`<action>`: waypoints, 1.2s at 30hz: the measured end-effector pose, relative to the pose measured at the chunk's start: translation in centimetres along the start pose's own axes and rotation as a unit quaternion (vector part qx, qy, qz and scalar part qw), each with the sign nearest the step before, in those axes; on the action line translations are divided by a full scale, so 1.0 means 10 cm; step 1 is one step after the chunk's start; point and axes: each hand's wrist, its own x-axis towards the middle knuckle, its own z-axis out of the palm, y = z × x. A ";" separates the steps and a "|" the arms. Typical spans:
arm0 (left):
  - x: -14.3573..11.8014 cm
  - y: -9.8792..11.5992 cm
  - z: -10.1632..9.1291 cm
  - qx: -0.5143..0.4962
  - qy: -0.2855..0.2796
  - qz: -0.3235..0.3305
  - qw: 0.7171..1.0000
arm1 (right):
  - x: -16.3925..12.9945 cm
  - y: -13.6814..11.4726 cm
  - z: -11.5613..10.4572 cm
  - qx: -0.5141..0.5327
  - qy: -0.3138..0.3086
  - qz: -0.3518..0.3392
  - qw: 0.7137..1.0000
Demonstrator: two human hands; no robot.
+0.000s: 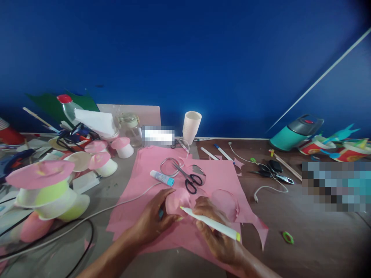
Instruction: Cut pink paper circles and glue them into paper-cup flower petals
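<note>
Pink paper piece [181, 199], no legible writing

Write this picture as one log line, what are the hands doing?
left hand: holds pink paper piece | right hand: holds white pen, tip at piece | under: pink sheet | nearby: scissors, glue stick

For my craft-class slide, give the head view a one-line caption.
Left hand steadies a pink paper piece while right hand holds a white pen by scissors.

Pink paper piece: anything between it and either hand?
Nothing visible. The left hand fingers already rest on the pink paper piece, and the right hand brings the white pen tip to its lower edge. The scissors lie just beyond, apart.
</note>
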 end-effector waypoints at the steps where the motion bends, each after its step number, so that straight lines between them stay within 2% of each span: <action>1: 0.00 0.00 0.00 0.000 0.000 -0.002 1.000 | 0.00 0.00 0.00 0.001 0.002 0.001 1.000; 22: -0.01 0.04 -0.01 -0.014 0.001 -0.007 1.000 | -0.02 0.01 -0.03 -0.019 -0.010 0.012 1.000; 36: 0.00 0.03 0.00 -0.002 0.010 -0.004 1.000 | -0.03 0.02 -0.04 -0.027 0.017 0.012 0.999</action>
